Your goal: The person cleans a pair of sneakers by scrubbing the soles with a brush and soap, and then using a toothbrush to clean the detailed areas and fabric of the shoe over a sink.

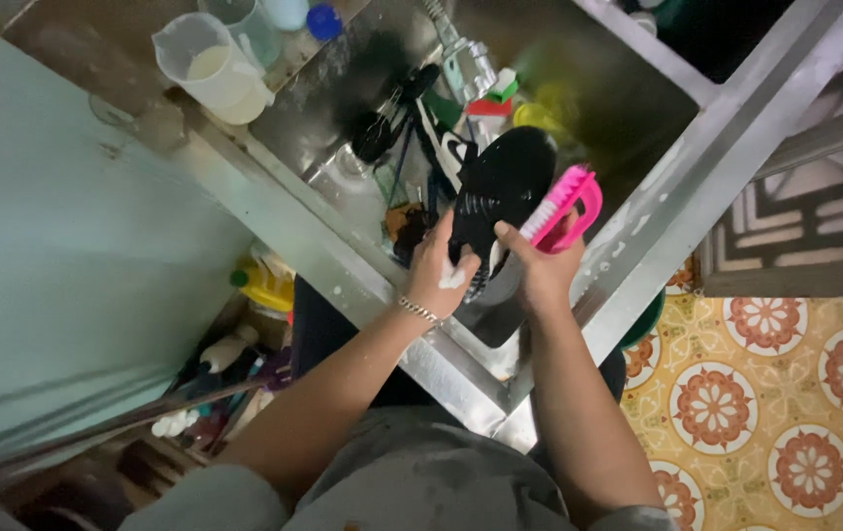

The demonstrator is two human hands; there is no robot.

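Shoe (pixel 502 187), black and wet with soap, held over the steel sink (pixel 638 236) by the left hand (pixel 438 267) gripping its heel end, likely light, bendy and slippery, while the right hand (pixel 545 264) clasps a pink brush (pixel 567 205).

Both bare forearms reaching forward, left hand (pixel 438 265) curled in a grip, right hand (pixel 544 264) clenched just beside it.

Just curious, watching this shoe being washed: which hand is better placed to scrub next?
The right hand, probably. It already holds the pink brush with its bristles against the black shoe. The left hand is busy steadying the shoe over the sink.
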